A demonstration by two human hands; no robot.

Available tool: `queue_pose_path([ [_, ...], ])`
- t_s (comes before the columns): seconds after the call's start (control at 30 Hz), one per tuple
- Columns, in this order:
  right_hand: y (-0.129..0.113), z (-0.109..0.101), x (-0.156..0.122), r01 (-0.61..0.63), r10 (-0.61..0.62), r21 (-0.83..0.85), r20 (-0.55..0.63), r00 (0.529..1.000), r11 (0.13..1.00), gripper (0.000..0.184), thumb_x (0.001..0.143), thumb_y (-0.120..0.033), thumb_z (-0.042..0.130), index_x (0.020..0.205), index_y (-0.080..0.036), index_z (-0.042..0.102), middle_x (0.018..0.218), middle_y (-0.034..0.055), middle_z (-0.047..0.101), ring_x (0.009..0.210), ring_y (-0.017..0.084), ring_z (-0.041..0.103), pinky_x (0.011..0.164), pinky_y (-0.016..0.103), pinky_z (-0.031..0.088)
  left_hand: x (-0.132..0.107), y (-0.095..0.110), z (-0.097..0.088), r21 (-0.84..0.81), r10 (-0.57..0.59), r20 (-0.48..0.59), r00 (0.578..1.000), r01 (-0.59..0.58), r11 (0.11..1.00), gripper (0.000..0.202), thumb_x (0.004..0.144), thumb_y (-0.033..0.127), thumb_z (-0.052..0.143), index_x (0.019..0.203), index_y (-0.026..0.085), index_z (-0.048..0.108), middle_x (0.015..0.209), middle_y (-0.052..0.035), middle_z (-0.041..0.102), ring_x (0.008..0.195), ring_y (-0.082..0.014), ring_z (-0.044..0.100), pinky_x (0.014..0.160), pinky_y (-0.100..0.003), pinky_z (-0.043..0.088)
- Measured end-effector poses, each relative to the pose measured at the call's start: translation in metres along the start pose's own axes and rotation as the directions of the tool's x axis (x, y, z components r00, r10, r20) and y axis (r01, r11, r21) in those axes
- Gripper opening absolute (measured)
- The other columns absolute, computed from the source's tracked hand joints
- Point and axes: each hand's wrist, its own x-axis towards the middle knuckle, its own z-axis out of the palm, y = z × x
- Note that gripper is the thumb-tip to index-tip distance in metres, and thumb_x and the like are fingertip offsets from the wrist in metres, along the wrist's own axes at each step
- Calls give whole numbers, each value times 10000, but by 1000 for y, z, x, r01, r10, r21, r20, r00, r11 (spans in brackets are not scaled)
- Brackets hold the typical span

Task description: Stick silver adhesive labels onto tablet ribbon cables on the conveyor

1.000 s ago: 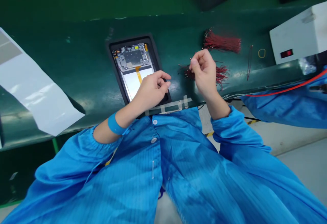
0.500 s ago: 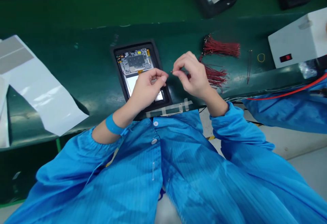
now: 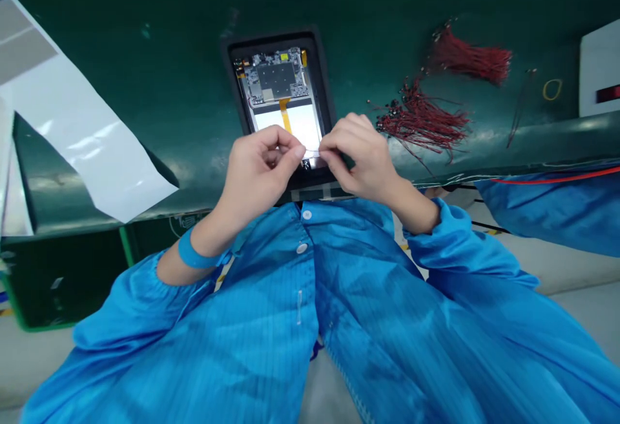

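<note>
A thin wire (image 3: 312,151) is stretched between my two hands, over the lower part of an opened tablet-like device (image 3: 276,82). My left hand (image 3: 264,169) is closed, thumb and forefinger pinching one end of it. Thumb and forefinger of my right hand (image 3: 358,153) pinch the other end. The device lies in a black frame, its circuit board and an orange ribbon cable showing above a bright white area. My fingers cover part of its lower end. Right of my right hand lies a loose bundle of dark red wires (image 3: 426,117).
A second bundle of red wires (image 3: 475,56) lies farther back on the green mat (image 3: 169,43). To its right are a yellow rubber band (image 3: 552,90) and a white box (image 3: 600,69) with a red switch. White sheets (image 3: 97,133) lie at the left, and a green crate (image 3: 72,275) stands below the table edge.
Both hands have come together over the device, with the wire now visible between their fingertips. The camera view has shifted, so the table's far side shows less.
</note>
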Motion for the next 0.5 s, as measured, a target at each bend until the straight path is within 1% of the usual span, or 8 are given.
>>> queue_pose_path([
  [0.1,2,13,-9,49,-45,-47,89,995,998,271,1089,-315,438,970,-238,669,908,80,680,899,268,568,826,432,388,-21,-19,-13,149,60,-103,993,-45,988,150,995,317,694,1093,204,703,943,-42,663,761,-146,589,648,-277,430],
  [0.17,4,17,-14,89,-76,-81,151,986,993,267,1082,-278,445,963,-224,677,910,90,700,880,263,557,790,416,367,-32,-31,-20,285,157,-163,974,-106,953,146,995,305,676,1114,224,702,1048,-68,662,910,-196,613,708,-315,459],
  [0.2,5,17,-16,107,-89,-97,178,980,989,268,1080,-264,444,957,-218,678,908,93,705,874,261,551,778,411,359,-37,-35,-22,348,214,-168,962,-145,926,136,991,300,668,1100,227,706,1097,-84,659,991,-226,613,758,-344,477],
  [0.27,5,17,-18,138,-108,-123,219,970,983,267,1074,-238,443,944,-209,674,904,97,709,867,259,545,764,403,352,-43,-42,-24,447,322,-147,935,-227,865,134,977,289,657,1080,227,716,1154,-111,655,1111,-281,599,890,-424,495],
  [0.33,4,15,-18,155,-119,-137,240,963,978,263,1069,-222,441,940,-203,670,905,98,709,863,257,541,760,397,358,-46,-46,-21,501,397,-102,912,-298,813,145,960,274,652,1075,225,727,1172,-129,656,1153,-317,591,997,-500,475],
  [0.37,4,13,-17,160,-122,-138,249,961,977,261,1068,-219,441,942,-202,668,909,99,709,862,256,539,760,394,363,-47,-47,-19,512,419,-79,904,-324,795,152,950,268,653,1074,228,731,1188,-134,655,1161,-327,587,1018,-521,468],
  [0.43,3,11,-15,165,-125,-130,272,954,978,253,1063,-214,441,946,-203,665,918,100,709,860,256,534,761,390,372,-48,-49,-14,523,423,-32,906,-345,779,167,934,263,655,1075,239,741,1239,-138,649,1196,-344,565,1017,-529,469],
  [0.5,3,9,-13,167,-126,-120,294,947,979,245,1057,-211,446,941,-207,661,916,97,704,855,255,527,764,384,379,-48,-50,-9,534,397,10,918,-341,774,181,926,264,655,1076,251,754,1296,-137,636,1242,-358,529,1018,-527,470],
])
